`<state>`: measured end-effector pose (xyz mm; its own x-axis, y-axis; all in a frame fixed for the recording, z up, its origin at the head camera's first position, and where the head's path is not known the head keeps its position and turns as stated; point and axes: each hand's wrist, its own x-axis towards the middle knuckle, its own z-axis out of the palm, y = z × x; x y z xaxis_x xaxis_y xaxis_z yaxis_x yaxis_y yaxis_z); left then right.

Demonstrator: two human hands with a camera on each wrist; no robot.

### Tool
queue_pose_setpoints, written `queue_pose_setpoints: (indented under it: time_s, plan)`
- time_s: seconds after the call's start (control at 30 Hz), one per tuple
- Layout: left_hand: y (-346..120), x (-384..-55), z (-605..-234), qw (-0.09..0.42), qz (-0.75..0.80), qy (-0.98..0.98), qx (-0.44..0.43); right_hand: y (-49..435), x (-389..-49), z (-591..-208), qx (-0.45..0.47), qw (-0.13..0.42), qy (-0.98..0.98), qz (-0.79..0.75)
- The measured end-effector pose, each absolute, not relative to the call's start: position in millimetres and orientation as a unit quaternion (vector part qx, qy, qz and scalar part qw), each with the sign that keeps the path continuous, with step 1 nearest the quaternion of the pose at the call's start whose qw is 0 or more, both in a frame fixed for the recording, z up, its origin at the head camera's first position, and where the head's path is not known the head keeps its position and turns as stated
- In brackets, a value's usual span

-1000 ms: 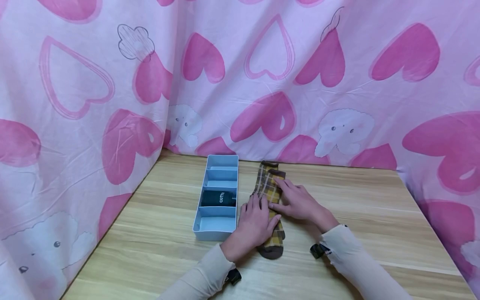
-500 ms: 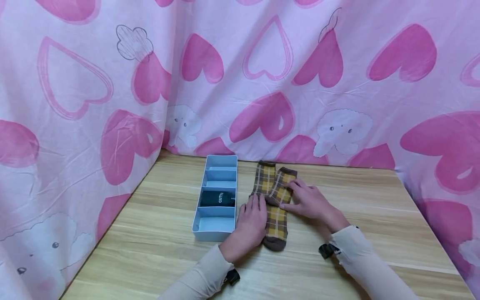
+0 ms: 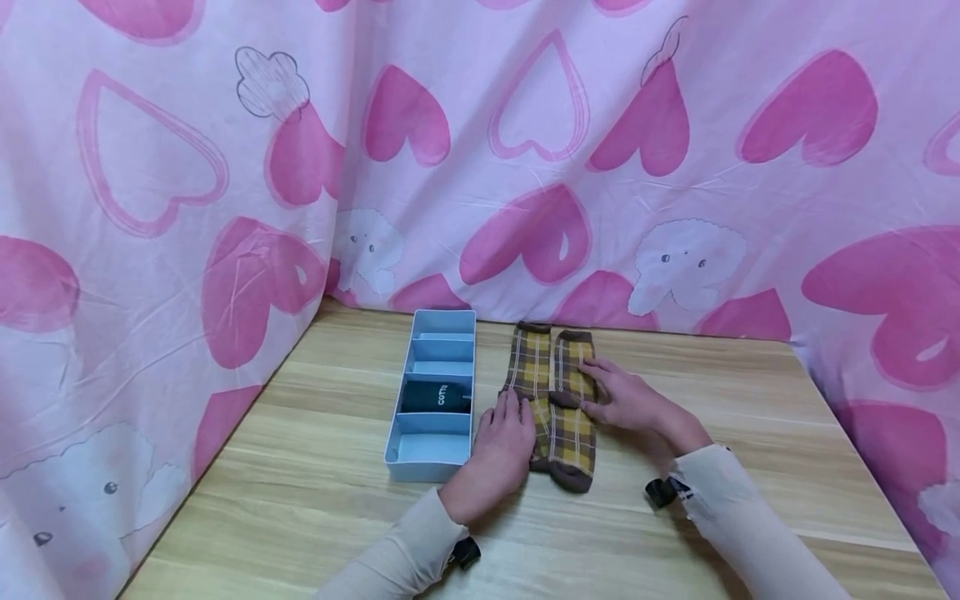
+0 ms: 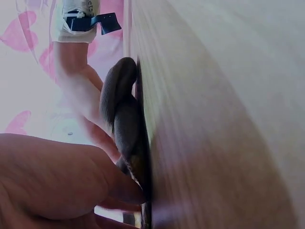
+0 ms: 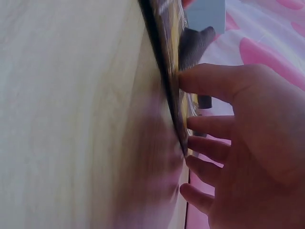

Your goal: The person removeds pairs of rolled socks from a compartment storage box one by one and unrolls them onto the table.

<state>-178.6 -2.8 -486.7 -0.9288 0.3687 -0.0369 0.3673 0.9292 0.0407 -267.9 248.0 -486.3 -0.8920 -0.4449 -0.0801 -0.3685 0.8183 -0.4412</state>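
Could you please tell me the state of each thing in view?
Left sock: laid out lengthwise
Right sock: laid out beside the left
Blue box: uncovered, one compartment occupied
Dark bundle: lying inside the box
Left hand: resting on left sock
Right hand: touching right sock
Pink cloth: hanging, creased

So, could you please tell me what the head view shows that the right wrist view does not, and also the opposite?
Only the head view shows the inside of the blue tray, with four compartments and a dark packet in one of them. It also shows both sleeves.

Only the right wrist view shows the palm side of the right hand, seen from low beside the table.

Both show the right hand's fingers at the plaid socks, the wooden tabletop, part of the tray and the pink-patterned curtain.
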Motion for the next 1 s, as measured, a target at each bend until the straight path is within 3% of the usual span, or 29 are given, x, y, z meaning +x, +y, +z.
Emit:
queue_pose_setpoints:
  time_s: [0.7, 1.0]
  plan:
    - [-5, -179, -482, 0.057, 0.069, 0.978, 0.19, 241, -271, -500, -0.198, 0.079, 0.956, -0.2]
    - [-5, -178, -480, 0.041, 0.061, 0.977, 0.201, 240, -268, -500, -0.196, 0.074, 0.956, -0.205]
